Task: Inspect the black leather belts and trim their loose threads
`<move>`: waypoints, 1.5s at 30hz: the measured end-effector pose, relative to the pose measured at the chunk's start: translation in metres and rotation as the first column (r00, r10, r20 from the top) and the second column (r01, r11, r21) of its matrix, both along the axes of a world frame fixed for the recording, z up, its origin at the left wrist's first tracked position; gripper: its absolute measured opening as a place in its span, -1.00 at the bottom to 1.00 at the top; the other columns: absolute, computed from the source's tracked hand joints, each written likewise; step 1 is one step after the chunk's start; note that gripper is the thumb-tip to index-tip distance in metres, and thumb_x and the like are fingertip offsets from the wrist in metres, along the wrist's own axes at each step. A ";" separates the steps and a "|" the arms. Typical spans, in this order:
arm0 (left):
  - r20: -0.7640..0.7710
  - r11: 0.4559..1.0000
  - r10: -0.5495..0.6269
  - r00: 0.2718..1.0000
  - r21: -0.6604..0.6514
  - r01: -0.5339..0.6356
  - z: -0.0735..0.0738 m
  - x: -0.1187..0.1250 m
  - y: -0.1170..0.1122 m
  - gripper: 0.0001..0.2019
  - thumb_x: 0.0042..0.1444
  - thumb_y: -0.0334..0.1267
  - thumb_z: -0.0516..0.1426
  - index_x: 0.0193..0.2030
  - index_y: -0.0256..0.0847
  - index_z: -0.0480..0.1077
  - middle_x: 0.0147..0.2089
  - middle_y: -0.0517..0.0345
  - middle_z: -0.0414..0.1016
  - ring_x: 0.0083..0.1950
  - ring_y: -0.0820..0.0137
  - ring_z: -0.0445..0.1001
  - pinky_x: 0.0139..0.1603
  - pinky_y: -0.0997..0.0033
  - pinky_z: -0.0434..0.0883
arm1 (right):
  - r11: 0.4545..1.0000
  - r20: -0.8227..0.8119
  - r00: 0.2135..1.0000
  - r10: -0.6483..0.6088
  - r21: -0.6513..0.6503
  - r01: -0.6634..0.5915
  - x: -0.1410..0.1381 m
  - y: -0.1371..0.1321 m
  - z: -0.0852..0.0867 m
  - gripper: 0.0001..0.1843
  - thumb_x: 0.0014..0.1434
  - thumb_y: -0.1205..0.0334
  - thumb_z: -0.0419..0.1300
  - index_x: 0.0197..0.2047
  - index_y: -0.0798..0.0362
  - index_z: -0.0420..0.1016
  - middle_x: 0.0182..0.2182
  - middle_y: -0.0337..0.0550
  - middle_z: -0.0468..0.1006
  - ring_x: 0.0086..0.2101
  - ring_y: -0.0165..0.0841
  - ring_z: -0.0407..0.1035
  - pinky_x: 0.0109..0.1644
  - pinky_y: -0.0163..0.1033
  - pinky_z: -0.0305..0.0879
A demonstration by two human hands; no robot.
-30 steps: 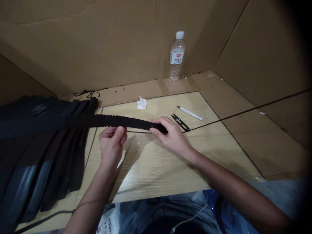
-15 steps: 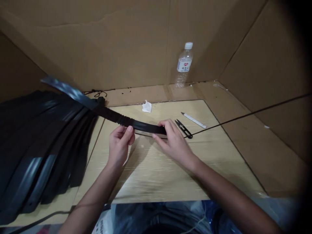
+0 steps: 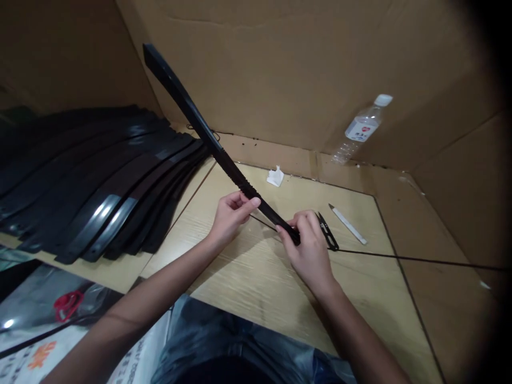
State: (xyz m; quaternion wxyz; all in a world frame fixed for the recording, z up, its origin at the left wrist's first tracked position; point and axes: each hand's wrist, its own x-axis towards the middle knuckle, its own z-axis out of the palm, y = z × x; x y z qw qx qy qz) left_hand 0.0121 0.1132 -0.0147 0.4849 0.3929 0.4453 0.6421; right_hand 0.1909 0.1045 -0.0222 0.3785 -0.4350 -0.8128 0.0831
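Observation:
A long, curved black strip (image 3: 184, 103) slants over the table, its far end raised to the upper left. Dark cord is wound in tight turns round its middle part. My left hand (image 3: 234, 213) pinches the strip at the lower end of these turns, thumb on top. Around the near end of the strip my right hand (image 3: 308, 242) is closed. A black cord (image 3: 432, 260) runs from the right side past my right hand toward the left hand; whether the right fingers also hold it is hidden.
Many similar black strips (image 3: 120, 176) lie fanned in a pile at the left. Thread snips (image 3: 328, 234) and a white pencil (image 3: 347, 224) lie right of my hands. Behind are a white scrap (image 3: 275, 176) and a plastic bottle (image 3: 360, 130). Cardboard walls (image 3: 256, 69) enclose the table.
The strip has turned, its far end swinging up and its near end dropping. Both hands have moved with it. The view has tilted and shifted left; the cord now runs lower on the right.

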 end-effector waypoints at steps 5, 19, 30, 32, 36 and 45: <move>-0.008 0.997 -0.054 0.999 0.050 0.054 0.005 -0.006 0.000 -0.64 -0.11 -0.04 0.32 -0.43 -0.33 0.39 -0.63 0.31 0.09 -0.63 0.64 -0.01 -0.62 0.51 -0.11 | 0.999 0.023 0.999 0.029 -0.041 -0.028 0.001 0.002 -0.003 -0.61 0.32 0.05 0.01 0.07 0.13 0.34 -0.14 -0.04 0.24 -0.12 -0.41 0.24 -0.02 -0.29 0.25; -0.119 0.998 -0.007 0.993 0.059 0.014 0.001 -0.004 -0.001 -0.56 -0.18 -0.09 0.34 -0.74 -0.30 0.24 -0.73 0.25 0.16 -0.65 0.63 0.05 -0.62 0.51 -0.04 | 0.997 -0.006 0.999 -0.041 0.068 0.042 0.004 0.005 -0.013 -0.83 0.25 0.21 0.09 -0.31 0.13 0.23 -0.31 -0.11 0.29 -0.26 -0.41 0.23 -0.19 -0.30 0.22; -0.169 0.991 -0.083 0.982 0.088 0.099 0.003 -0.005 -0.006 -0.53 0.06 0.03 0.18 -0.64 -0.29 0.21 -0.67 0.27 0.04 -0.61 0.60 -0.01 -0.59 0.48 -0.07 | 0.999 -0.046 0.998 -0.037 0.007 0.037 0.001 0.002 -0.010 -0.65 0.31 0.10 0.02 0.00 0.16 0.42 -0.17 -0.01 0.25 -0.10 -0.37 0.22 0.00 -0.23 0.26; -0.155 0.993 -0.071 0.985 0.081 0.084 0.000 -0.004 -0.004 -0.51 0.06 0.05 0.17 -0.66 -0.30 0.19 -0.67 0.27 0.04 -0.61 0.60 -0.01 -0.59 0.48 -0.08 | 0.999 -0.054 0.998 -0.042 0.014 0.043 0.001 0.001 -0.010 -0.68 0.26 0.07 0.09 -0.07 0.14 0.44 -0.21 -0.04 0.26 -0.14 -0.38 0.24 -0.06 -0.26 0.28; -0.141 0.999 -0.036 0.989 0.024 0.039 -0.003 -0.001 -0.002 -0.54 -0.01 0.03 0.23 -0.66 -0.31 0.27 -0.68 0.28 0.06 -0.62 0.61 -0.03 -0.59 0.48 -0.09 | 0.999 -0.087 0.995 -0.051 -0.007 0.050 -0.003 -0.002 -0.010 -0.73 0.19 0.07 0.17 -0.23 0.14 0.40 -0.24 -0.07 0.27 -0.20 -0.41 0.26 -0.17 -0.32 0.31; -0.062 0.989 -0.149 0.987 -0.027 0.147 -0.003 -0.003 -0.003 -0.64 -0.12 -0.13 0.31 -0.21 -0.34 0.55 -0.56 0.17 0.37 -0.62 0.62 0.05 -0.63 0.55 -0.06 | 1.000 -0.147 0.989 -0.028 0.007 0.029 -0.003 0.000 -0.010 -0.73 0.22 0.17 0.13 -0.07 0.13 0.42 -0.21 -0.07 0.25 -0.27 -0.46 0.25 -0.19 -0.32 0.30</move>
